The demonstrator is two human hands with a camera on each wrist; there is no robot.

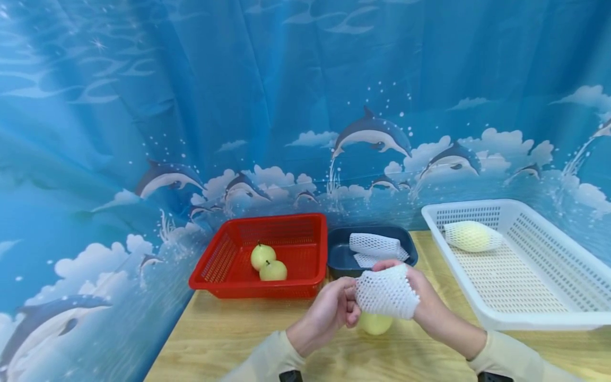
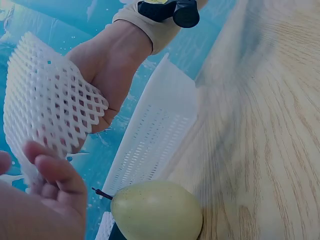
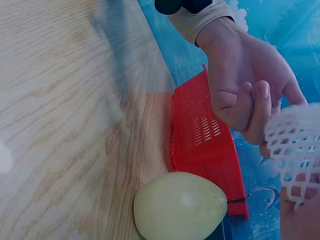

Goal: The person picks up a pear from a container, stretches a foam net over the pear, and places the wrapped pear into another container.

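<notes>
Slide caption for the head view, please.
Both hands handle a white foam net over a pear on a wooden table.

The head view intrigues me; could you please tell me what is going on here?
A person's left grip pinches one end of a white foam net, with the right grip at the other end, partly hidden by it. A bare pear sits below on the table. Two more pears are in the red basket, a netted pear in the white basket, and other nets in the dark tray.
</notes>
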